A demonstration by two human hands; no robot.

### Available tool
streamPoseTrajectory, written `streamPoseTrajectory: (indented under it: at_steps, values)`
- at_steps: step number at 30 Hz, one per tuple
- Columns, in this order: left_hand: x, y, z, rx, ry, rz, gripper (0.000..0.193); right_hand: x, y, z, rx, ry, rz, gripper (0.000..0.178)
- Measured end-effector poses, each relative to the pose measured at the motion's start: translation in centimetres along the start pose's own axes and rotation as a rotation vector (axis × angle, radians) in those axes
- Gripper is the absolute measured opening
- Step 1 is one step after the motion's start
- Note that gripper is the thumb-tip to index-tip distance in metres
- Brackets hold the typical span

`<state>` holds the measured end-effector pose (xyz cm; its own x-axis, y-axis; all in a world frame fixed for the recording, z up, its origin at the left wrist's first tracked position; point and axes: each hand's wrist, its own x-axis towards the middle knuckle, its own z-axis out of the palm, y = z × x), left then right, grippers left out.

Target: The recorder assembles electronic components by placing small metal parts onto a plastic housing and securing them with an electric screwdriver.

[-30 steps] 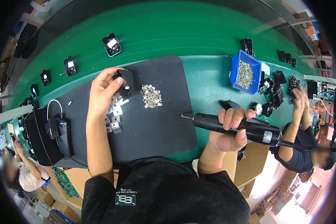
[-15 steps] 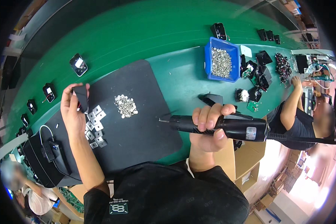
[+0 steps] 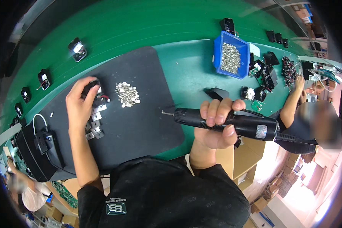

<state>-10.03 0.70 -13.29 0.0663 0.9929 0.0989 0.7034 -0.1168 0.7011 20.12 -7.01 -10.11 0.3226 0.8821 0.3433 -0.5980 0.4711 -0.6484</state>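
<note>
My left hand [image 3: 78, 104] curls over a black plastic housing [image 3: 90, 89] above the mat, thumb and fingers on its sides. A bit of red wire shows at the housing's lower right side. Just below it lie square silver metal plates [image 3: 96, 124], partly covered by the housing. To the right is a heap of small silver screws [image 3: 127, 95] on the black mat [image 3: 148, 121]. My right hand [image 3: 215, 131] wraps round a black corded electric screwdriver [image 3: 248, 126], held level above the mat's right edge. Its bit points left and touches nothing.
A blue bin [image 3: 248, 60] of metal parts stands at the far right, beside loose black housings [image 3: 270, 80] and a dark pile of small parts [image 3: 289, 72]. Several housings [image 3: 78, 50] line the green surface. Co-workers sit right and left. A black device [image 3: 54, 150] with cables lies at left.
My left hand has brought the housing rightward and turned it, so it now lies over the upper metal plates. The screwdriver stays nearly in place. The whole view has shifted slightly.
</note>
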Motion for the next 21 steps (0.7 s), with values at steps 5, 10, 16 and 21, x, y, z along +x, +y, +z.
streamPoseTrajectory:
  at_steps: [5,10,16,21]
  values:
    - [-2.6,-0.2,-0.2,-0.039,0.005,-0.025,0.02,0.3,0.6,-0.2,0.032,-0.029,0.023,0.043]
    - [-0.7,0.9,1.1,-0.065,0.186,-0.083,0.022,0.7,0.1,-0.4,0.036,0.053,-0.003,0.045]
    - [1.3,1.4,2.1,0.093,0.199,0.128,0.018,0.7,-0.3,0.1,0.006,0.065,-0.045,0.045]
    - [-2.3,1.3,0.2,0.0,-0.025,0.127,0.02,-0.3,0.5,-0.1,0.01,0.052,-0.019,0.041]
